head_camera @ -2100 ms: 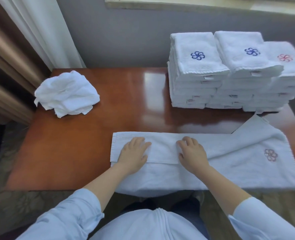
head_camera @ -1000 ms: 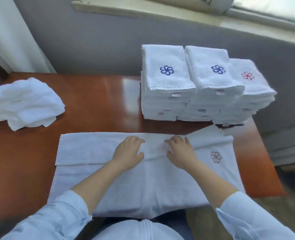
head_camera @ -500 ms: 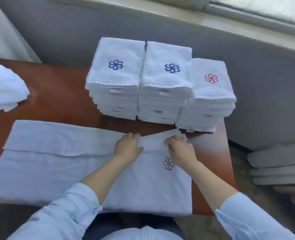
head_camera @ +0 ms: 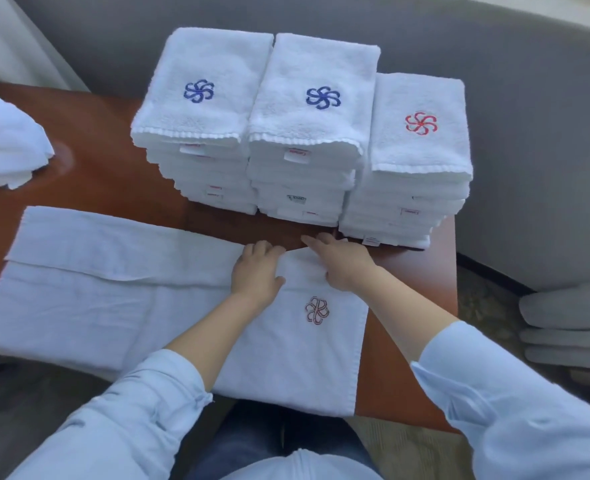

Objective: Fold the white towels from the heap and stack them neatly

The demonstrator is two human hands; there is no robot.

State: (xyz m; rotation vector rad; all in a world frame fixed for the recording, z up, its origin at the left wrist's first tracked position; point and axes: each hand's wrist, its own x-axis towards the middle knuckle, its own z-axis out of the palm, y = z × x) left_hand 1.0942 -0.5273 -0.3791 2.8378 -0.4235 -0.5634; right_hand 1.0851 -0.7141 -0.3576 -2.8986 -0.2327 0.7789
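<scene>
A long white towel with a red pinwheel emblem lies spread across the near side of the wooden table. Its far long edge is folded over toward me along the left part. My left hand rests flat on the towel at the right end of that fold. My right hand presses the towel's far right corner, fingers pointing left, just in front of the stacks. Three stacks of folded white towels stand at the back right. A crumpled heap of towels lies at the far left.
A grey wall panel runs behind and to the right of the table. Grey cushions are stacked on the floor at the right. The table's right edge lies just past the red-emblem stack.
Both hands have slid to the right along the towel's folded far edge, from its middle to its right end near the stacks. My view has turned right with them.
</scene>
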